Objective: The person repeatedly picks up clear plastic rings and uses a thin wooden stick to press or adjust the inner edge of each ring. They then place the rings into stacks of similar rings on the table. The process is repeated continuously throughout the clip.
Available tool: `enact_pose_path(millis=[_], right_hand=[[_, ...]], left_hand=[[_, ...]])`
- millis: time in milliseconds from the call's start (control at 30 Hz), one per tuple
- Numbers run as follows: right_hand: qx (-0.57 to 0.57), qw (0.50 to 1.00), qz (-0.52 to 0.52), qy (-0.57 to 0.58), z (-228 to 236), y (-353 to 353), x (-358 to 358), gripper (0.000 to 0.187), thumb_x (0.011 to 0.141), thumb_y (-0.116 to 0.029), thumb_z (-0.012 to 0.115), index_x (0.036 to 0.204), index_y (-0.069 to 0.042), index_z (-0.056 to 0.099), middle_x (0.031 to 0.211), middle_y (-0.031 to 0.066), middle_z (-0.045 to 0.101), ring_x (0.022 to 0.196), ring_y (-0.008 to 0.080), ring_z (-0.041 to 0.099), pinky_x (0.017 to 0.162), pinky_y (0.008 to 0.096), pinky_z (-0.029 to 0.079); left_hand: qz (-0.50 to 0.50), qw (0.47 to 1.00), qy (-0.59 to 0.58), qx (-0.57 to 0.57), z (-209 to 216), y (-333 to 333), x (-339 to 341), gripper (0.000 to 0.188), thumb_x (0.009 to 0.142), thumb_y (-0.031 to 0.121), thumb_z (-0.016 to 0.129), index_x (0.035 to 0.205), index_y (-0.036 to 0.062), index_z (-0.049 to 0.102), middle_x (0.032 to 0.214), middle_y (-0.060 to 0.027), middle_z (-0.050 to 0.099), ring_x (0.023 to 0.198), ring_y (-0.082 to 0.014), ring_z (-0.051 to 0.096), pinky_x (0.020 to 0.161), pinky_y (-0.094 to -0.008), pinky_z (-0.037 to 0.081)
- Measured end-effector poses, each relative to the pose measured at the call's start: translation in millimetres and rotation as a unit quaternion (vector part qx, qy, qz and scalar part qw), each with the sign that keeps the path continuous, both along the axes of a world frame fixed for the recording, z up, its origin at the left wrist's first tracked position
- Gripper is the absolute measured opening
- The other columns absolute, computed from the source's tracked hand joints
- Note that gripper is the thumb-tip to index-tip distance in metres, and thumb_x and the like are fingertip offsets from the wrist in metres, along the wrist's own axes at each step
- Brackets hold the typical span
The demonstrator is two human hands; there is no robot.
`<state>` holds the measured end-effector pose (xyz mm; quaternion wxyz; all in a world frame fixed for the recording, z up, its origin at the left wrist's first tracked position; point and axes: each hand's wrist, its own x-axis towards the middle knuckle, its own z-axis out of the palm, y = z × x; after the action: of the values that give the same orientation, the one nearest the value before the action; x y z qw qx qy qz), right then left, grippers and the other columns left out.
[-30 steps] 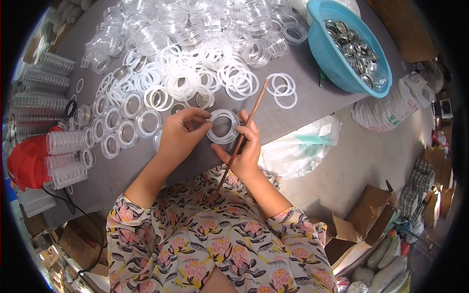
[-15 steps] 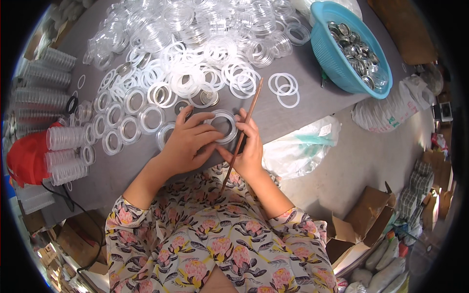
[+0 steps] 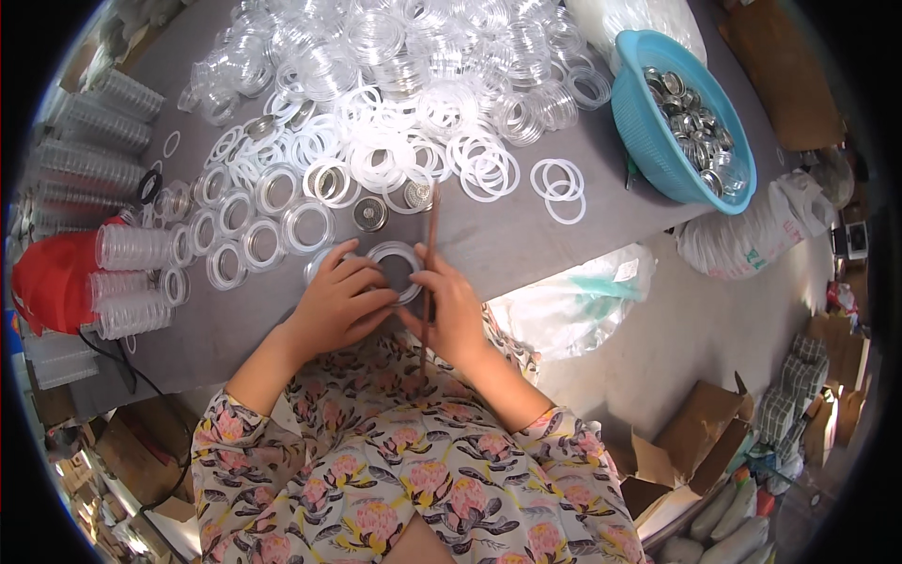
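Left fingers (image 3: 362,280): bent, apart from each other, tips at the left edge of the ring (image 3: 390,249); can't tell whether they pinch it or only touch.
Right fingers (image 3: 447,282): gripping the stick (image 3: 431,230), forefinger and thumb by the ring's right edge.
Ring: clear, round, between both sets of fingers; far arc visible, part of the left side covered by the left fingers.
Stick: thin, brown, crosses the right fingers; one end points away past the tips, the other runs back over the floral clothing (image 3: 395,437).
Loose disc (image 3: 370,214): metal, on the bench (image 3: 498,249), just beyond the left fingertips.
Partly hidden clear ring (image 3: 316,267): just left of the left fingers, touching or very near, can't tell.
Clear rings (image 3: 308,205): group left of and beyond the left fingers.
White rings (image 3: 561,199): flat, three overlapping, beyond and right of the right fingers.
Clear pile (image 3: 376,38): heaped well beyond both hands' fingers.
Basket (image 3: 628,117): blue, far right of the right fingers, with metal parts (image 3: 693,150) inside.
Clear stacks (image 3: 127,246): well left of the left fingers, beside a red bag (image 3: 54,282).
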<state>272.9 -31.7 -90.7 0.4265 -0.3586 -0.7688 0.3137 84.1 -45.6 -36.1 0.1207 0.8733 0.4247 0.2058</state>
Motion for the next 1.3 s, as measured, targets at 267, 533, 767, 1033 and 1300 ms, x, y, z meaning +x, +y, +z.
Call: enact_pose_path(millis=[267,533,767,1033,1300], right_hand=[[0.081,0.996,0.022,-0.004,24,37,-12,0.031,0.069,-0.007,0.065,0.098,-0.008,0.053,0.113,0.0151,0.053,0.106,0.033,0.048,0.086,0.0432,0.037],[0.242,0.938,-0.19,-0.158,34,145,-18,0.026,0.068,-0.01,0.065,0.093,-0.009,0.058,0.099,0.0079,0.057,0.102,0.0277,0.049,0.083,0.0402,0.037],[0.256,0.944,-0.151,-0.145,45,133,-3,0.023,0.066,-0.01,0.061,0.089,-0.012,0.062,0.091,0.0047,0.054,0.095,0.0249,0.05,0.08,0.038,0.037],[0.166,0.966,-0.047,-0.192,31,27,50,0.028,0.065,-0.012,0.06,0.093,-0.013,0.064,0.09,0.0025,0.052,0.094,0.022,0.05,0.078,0.0364,0.036],[0.091,0.993,-0.08,-0.012,2,22,32,0.039,0.064,-0.012,0.073,0.099,-0.01,0.057,0.115,0.009,0.054,0.11,0.031,0.047,0.09,0.0419,0.037]], left_hand=[[0.052,0.998,0.036,0.008,11,-4,-39,0.024,0.068,0.012,0.069,0.091,0.0121,0.062,0.09,-0.0029,0.055,0.09,-0.0213,0.053,0.094,-0.0466,0.035],[0.051,0.997,0.006,0.049,25,59,-3,0.027,0.066,0.01,0.069,0.092,0.0085,0.061,0.091,-0.0051,0.056,0.093,-0.0228,0.051,0.085,-0.0385,0.038],[0.032,0.974,0.202,0.1,-2,91,11,0.017,0.066,0.013,0.065,0.081,0.0089,0.057,0.081,-0.0014,0.052,0.084,-0.0183,0.049,0.076,-0.0328,0.038],[0.048,0.985,0.15,0.065,3,87,7,0.018,0.066,0.013,0.067,0.081,0.0105,0.059,0.078,-0.0018,0.053,0.081,-0.0198,0.05,0.074,-0.0325,0.038],[0.201,0.967,-0.138,0.068,24,63,17,0.019,0.07,0.001,0.069,0.089,0.0029,0.066,0.076,-0.0031,0.057,0.07,-0.0138,0.054,0.059,-0.0278,0.039]])
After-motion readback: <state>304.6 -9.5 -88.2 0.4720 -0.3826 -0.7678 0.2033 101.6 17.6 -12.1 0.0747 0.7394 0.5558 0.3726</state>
